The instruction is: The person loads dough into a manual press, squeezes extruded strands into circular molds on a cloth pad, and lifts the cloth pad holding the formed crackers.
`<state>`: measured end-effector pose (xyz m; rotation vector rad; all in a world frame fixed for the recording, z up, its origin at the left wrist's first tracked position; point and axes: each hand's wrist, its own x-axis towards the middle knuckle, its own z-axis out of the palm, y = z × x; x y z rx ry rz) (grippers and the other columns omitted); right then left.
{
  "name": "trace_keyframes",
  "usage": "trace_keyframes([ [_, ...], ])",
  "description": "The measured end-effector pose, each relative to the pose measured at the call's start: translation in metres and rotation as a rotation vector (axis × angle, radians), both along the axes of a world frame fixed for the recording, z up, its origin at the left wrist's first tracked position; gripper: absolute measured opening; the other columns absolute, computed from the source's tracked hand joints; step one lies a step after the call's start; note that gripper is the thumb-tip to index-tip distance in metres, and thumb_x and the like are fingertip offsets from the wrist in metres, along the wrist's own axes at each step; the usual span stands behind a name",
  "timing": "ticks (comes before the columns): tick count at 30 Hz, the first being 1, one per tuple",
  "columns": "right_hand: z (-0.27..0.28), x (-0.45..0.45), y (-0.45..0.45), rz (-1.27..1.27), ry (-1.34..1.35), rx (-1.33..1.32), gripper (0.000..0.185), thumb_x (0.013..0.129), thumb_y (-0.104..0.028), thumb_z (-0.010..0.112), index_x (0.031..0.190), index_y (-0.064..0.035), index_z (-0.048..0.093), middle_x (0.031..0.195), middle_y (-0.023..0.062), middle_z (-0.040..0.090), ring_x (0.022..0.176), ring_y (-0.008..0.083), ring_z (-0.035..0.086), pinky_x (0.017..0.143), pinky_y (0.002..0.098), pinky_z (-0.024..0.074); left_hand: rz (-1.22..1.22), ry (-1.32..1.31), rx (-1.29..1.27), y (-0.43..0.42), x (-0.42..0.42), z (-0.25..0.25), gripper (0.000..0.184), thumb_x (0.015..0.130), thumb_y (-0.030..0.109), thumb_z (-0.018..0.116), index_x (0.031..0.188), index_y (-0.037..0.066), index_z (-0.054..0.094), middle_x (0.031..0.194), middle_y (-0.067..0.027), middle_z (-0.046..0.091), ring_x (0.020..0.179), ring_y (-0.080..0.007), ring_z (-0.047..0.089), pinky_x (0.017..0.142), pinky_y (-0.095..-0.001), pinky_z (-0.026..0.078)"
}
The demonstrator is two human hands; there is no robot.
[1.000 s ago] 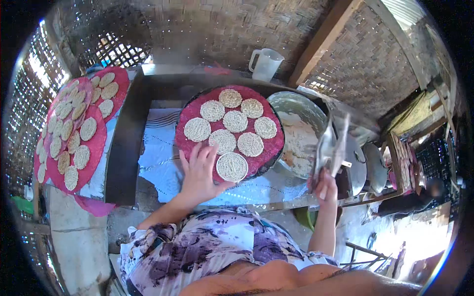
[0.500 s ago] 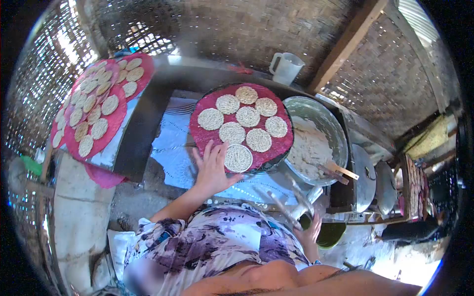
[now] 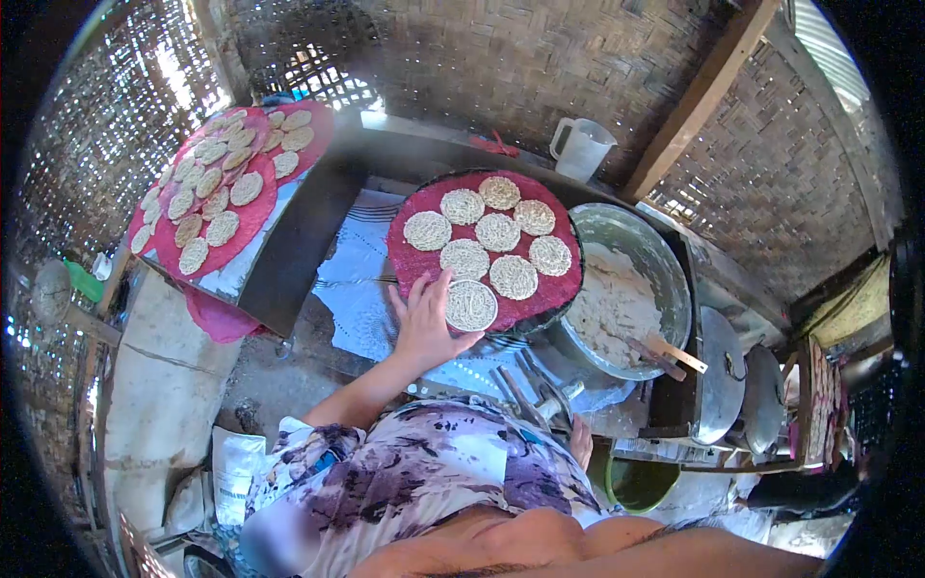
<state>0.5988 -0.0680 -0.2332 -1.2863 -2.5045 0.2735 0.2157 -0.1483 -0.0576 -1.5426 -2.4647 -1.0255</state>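
My left hand (image 3: 424, 323) has its fingers around the left side of a white ring (image 3: 471, 306) filled with pale strands, at the front edge of a round red cloth (image 3: 405, 255). Several pale strand discs (image 3: 497, 232) lie on that cloth. My right hand (image 3: 581, 442) is low, beside my clothing, partly hidden, at the lower end of a metal press with long handles (image 3: 549, 405). A large metal basin (image 3: 676, 289) of pale dough (image 3: 612, 303) stands right of the cloth, with a wooden-handled tool (image 3: 679, 354) in it.
Red cloths (image 3: 252, 223) with more discs lie at the left. A clear pitcher (image 3: 582, 149) stands by the woven wall. Metal lids (image 3: 720, 376) lean at the right, above a green tub (image 3: 644, 482). Part of a person in dark clothing (image 3: 805, 488) shows at the far right.
My right hand and the metal press have come down from above the basin to near my clothing. My left hand stays at the ring. The view has shifted.
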Motion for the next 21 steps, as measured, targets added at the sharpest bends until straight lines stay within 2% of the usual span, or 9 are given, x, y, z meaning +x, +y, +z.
trace_keyframes([
  [4, -0.005, -0.024, 0.008, -0.033, -0.029, -0.022, 0.075, 0.062, -0.004, 0.059, 0.131, -0.0116, 0.032, 0.108, 0.0139, 0.048, 0.096, 0.0317, 0.049, 0.081, 0.0421, 0.0396, 0.044, 0.019, 0.111, -0.001, -0.004, -0.001, 0.102, 0.055, 0.048, 0.072, 0.132, 0.005, 0.023, 0.124, -0.0151, 0.041, 0.123, -0.0318, 0.028, 0.097, -0.0641, 0.003],
  [5, -0.005, -0.031, 0.01, -0.035, -0.033, -0.025, 0.074, 0.063, -0.005, 0.059, 0.131, -0.0116, 0.032, 0.108, 0.0137, 0.048, 0.096, 0.0316, 0.049, 0.081, 0.0421, 0.0396, 0.053, 0.049, 0.288, -0.001, -0.004, -0.002, 0.097, 0.054, 0.045, 0.074, 0.128, 0.002, 0.028, 0.122, -0.017, 0.042, 0.121, -0.0314, 0.031, 0.098, -0.0625, 0.003],
  [8, -0.018, -0.04, 0.024, -0.025, -0.092, -0.012, 0.069, 0.067, -0.011, 0.059, 0.131, -0.0116, 0.032, 0.108, 0.013, 0.048, 0.096, 0.0312, 0.049, 0.079, 0.0425, 0.0402, 0.099, -0.138, 0.455, -0.011, -0.024, -0.004, 0.089, 0.06, 0.04, 0.072, 0.127, 0.001, 0.029, 0.125, -0.0178, 0.04, 0.118, -0.0309, 0.035, 0.1, -0.0579, 0.007],
  [11, -0.016, -0.051, 0.032, 0.02, -0.128, 0.058, 0.069, 0.067, -0.014, 0.06, 0.13, -0.0118, 0.033, 0.107, 0.0128, 0.048, 0.097, 0.0313, 0.048, 0.079, 0.0425, 0.0407, 0.235, -0.377, 0.786, -0.019, -0.066, -0.047, 0.087, 0.066, 0.037, 0.07, 0.131, 0.001, 0.023, 0.125, -0.0188, 0.041, 0.115, -0.0299, 0.039, 0.1, -0.0544, 0.012],
  [14, 0.013, -0.06, 0.036, 0.17, -0.134, 0.074, 0.065, 0.067, -0.017, 0.063, 0.127, -0.011, 0.037, 0.107, 0.0129, 0.049, 0.097, 0.0312, 0.049, 0.079, 0.0419, 0.0413, 0.458, -0.552, 0.65, -0.038, -0.105, -0.09, 0.089, 0.07, 0.037, 0.067, 0.135, 0.002, 0.017, 0.122, -0.0202, 0.044, 0.114, -0.0304, 0.04, 0.1, -0.0537, 0.014],
  [16, 0.064, -0.07, 0.043, 0.34, -0.088, 0.034, 0.059, 0.067, -0.019, 0.065, 0.122, -0.0095, 0.043, 0.105, 0.0129, 0.051, 0.095, 0.0306, 0.05, 0.078, 0.041, 0.0421, 0.713, -0.373, 0.193, -0.042, -0.104, -0.109, 0.094, 0.068, 0.041, 0.067, 0.137, 0.004, 0.014, 0.118, -0.0216, 0.047, 0.115, -0.0317, 0.039, 0.099, -0.0575, 0.012],
  [17, 0.086, -0.075, 0.047, 0.359, 0.011, -0.131, 0.044, 0.066, -0.015, 0.067, 0.107, -0.006, 0.055, 0.094, 0.0129, 0.056, 0.084, 0.0304, 0.055, 0.074, 0.0388, 0.0454, 0.694, -0.335, 0.115, -0.039, -0.098, -0.118, 0.095, 0.067, 0.042, 0.068, 0.137, 0.005, 0.014, 0.119, -0.0209, 0.047, 0.116, -0.0321, 0.038, 0.1, -0.0583, 0.01],
  [19, 0.143, -0.099, 0.051, 0.31, 0.186, 0.023, 0.033, 0.068, -0.013, 0.065, 0.099, -0.0054, 0.058, 0.085, 0.0125, 0.058, 0.078, 0.0298, 0.056, 0.07, 0.0382, 0.0459, 0.672, -0.247, -0.042, -0.036, -0.088, -0.132, 0.098, 0.065, 0.043, 0.068, 0.138, 0.007, 0.013, 0.12, -0.0196, 0.046, 0.118, -0.033, 0.037, 0.1, -0.06, 0.007],
  [21, 0.168, -0.121, 0.073, 0.261, 0.283, 0.116, 0.023, 0.071, -0.014, 0.063, 0.092, -0.0059, 0.06, 0.08, 0.0121, 0.059, 0.076, 0.0292, 0.057, 0.068, 0.0378, 0.0463, 0.619, -0.198, -0.139, -0.028, -0.084, -0.148, 0.1, 0.062, 0.041, 0.07, 0.138, 0.01, 0.014, 0.124, -0.0175, 0.044, 0.121, -0.0331, 0.033, 0.1, -0.061, 0.005],
])
